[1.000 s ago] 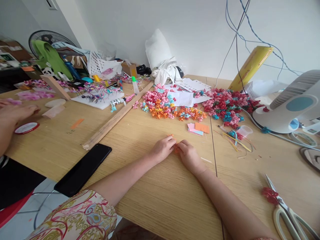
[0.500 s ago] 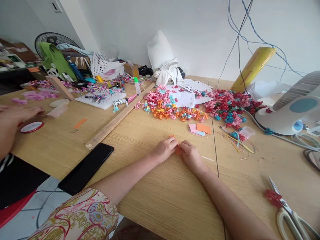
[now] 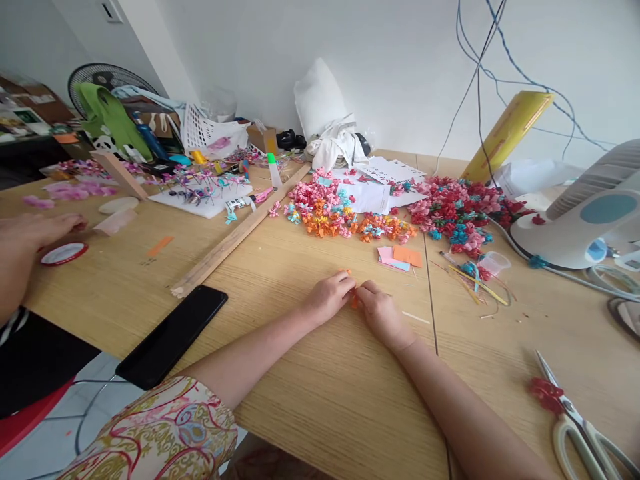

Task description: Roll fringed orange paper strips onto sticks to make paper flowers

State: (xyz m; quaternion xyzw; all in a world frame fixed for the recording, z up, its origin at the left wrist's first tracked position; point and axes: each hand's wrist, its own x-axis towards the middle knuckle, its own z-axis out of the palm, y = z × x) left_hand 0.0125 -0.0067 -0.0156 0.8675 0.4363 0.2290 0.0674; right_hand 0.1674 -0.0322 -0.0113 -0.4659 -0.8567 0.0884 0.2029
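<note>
Fingertips of my left hand (image 3: 327,299) and my right hand (image 3: 383,313) meet over the middle of the table, pinched on a small orange paper flower (image 3: 355,302). Bits of its orange show above and below the fingers; the rest is hidden by them. A thin white strip (image 3: 416,317) lies just right of my right hand. Beyond the hands rest a few pieces of coloured paper (image 3: 407,256), orange, pink and light blue. Farther back spreads a heap of orange paper flowers (image 3: 323,220), mixed with pink and blue ones.
Scissors (image 3: 570,407) lie at the right front. A black phone (image 3: 173,337) and a wooden bar (image 3: 240,233) are to the left. A white fan-like appliance (image 3: 585,213) stands at the right. Another person's hand (image 3: 45,230) rests at the far left by a round red-rimmed lid (image 3: 64,253).
My hands keep nearly the same place and grip on the orange paper flower, with only slight finger shifts. The other person's hand has moved a little.
</note>
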